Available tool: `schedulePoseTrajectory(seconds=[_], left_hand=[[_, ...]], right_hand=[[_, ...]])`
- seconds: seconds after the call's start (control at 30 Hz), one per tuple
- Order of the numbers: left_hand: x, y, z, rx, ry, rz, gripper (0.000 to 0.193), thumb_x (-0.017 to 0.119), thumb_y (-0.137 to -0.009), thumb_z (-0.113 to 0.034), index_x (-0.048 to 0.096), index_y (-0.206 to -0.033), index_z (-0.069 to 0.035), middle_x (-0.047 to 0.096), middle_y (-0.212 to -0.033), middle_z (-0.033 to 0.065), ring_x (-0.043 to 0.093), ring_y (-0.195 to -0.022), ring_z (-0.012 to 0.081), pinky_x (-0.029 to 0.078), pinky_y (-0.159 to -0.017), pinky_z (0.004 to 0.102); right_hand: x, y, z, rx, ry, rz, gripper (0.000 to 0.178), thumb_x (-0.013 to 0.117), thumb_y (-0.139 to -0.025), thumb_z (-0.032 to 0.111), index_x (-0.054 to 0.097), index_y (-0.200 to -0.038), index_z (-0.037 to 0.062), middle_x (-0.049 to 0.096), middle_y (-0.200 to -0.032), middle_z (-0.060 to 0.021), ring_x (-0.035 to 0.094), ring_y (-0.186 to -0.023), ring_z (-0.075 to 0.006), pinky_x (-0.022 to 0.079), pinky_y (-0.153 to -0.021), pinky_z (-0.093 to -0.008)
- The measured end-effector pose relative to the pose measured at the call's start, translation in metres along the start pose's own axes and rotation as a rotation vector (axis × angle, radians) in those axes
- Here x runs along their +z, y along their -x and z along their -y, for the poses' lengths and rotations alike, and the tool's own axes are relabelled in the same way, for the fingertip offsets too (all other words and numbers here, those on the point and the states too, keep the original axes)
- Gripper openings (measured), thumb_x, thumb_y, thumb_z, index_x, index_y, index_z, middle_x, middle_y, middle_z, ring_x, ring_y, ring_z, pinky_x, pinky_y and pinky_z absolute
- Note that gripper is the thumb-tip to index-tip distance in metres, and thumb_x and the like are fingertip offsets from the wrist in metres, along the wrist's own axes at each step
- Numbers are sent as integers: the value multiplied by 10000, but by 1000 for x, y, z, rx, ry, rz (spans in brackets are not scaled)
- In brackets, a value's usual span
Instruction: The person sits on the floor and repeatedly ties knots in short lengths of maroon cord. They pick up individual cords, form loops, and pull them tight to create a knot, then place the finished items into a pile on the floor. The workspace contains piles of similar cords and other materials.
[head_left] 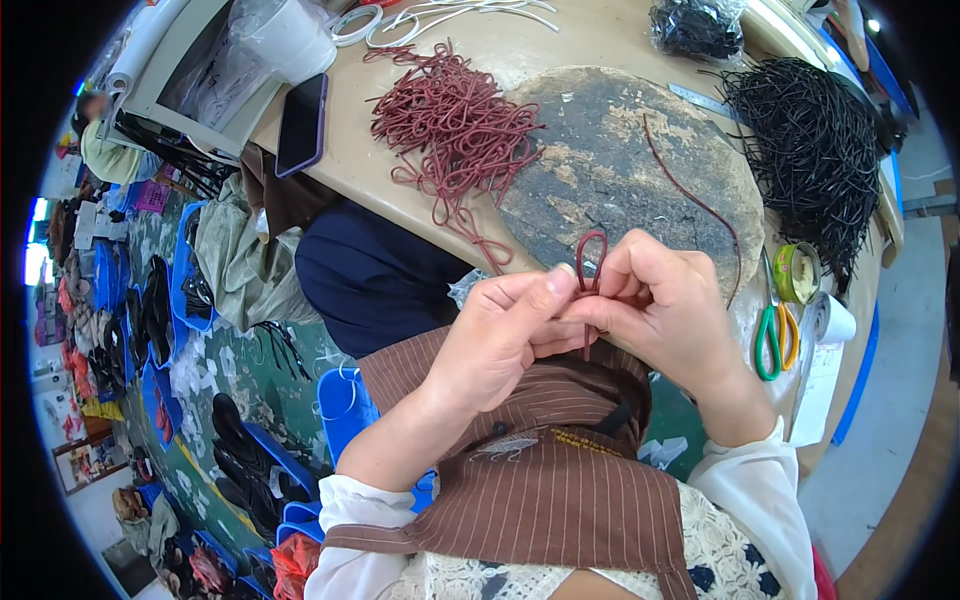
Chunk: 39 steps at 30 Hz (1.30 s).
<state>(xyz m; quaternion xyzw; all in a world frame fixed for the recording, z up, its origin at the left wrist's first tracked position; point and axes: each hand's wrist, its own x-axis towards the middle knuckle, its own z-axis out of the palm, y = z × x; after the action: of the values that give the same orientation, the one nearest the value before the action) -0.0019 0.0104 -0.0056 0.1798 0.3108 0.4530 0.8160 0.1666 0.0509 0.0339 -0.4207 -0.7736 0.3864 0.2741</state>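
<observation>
Both hands meet above my lap, just off the near edge of the round worn board (600,160). A dark red cord (592,250) stands up in a loop between them, with a short end hanging below the fingers. My left hand (515,315) pinches it between thumb and forefinger. My right hand (660,300) grips the same cord from the other side, fingertips bent together. To the upper left lies a heap of looped dark red cords (450,120). One loose dark red cord length (690,190) trails across the board.
Black cords (805,150) are piled at the right, by a metal ruler (705,103). Scissors with green and orange handles (770,335), a round tin (797,272) and a white roll (830,320) sit near the right edge. A phone (302,125) rests at the left edge; blue bins (345,405) stand below.
</observation>
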Motion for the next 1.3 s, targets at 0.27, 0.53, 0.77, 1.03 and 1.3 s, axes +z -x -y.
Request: schedulePoseTrajectory(seconds=[0.27,0.53,0.77,1.03,1.3], left_hand=[[12,-5,-1,223,-217,-117,226,528,-869,-148,592,-975,41,625,-883,98,593,-789,126,475,-733,245],[10,-4,0,456,-571,-218,168,518,-870,-90,608,-900,48,621,-800,68,569,-754,80,461,-675,213],[11,-9,2,547,-596,-292,173,526,-868,-133,594,-879,27,623,-742,48,581,-694,88,395,-848,306],[-2,-15,7,687,-586,-226,181,494,-885,-153,592,-834,-10,631,-713,28,600,-694,83,121,-1055,386],[0,-14,6,445,-184,-32,220,427,-912,-168,540,-907,20,618,-801,127,628,-761,220,484,-807,350]], right_hand=[[11,8,-18,-67,-201,-164,206,697,-703,71,546,-827,9,591,-697,-43,566,-575,-87,443,-518,-199],[3,12,-15,416,-638,100,113,604,-806,90,543,-829,-3,590,-726,-18,552,-608,-45,439,-535,-181],[16,16,-15,277,-688,38,96,536,-849,80,502,-810,-2,557,-693,-15,539,-601,-58,439,-556,-186],[22,23,-13,270,-731,-20,90,522,-857,69,482,-806,7,546,-688,-27,544,-609,-69,454,-554,-199],[-11,4,-7,369,-712,149,81,570,-821,52,574,-831,-28,594,-703,-48,574,-628,-89,471,-572,-205]])
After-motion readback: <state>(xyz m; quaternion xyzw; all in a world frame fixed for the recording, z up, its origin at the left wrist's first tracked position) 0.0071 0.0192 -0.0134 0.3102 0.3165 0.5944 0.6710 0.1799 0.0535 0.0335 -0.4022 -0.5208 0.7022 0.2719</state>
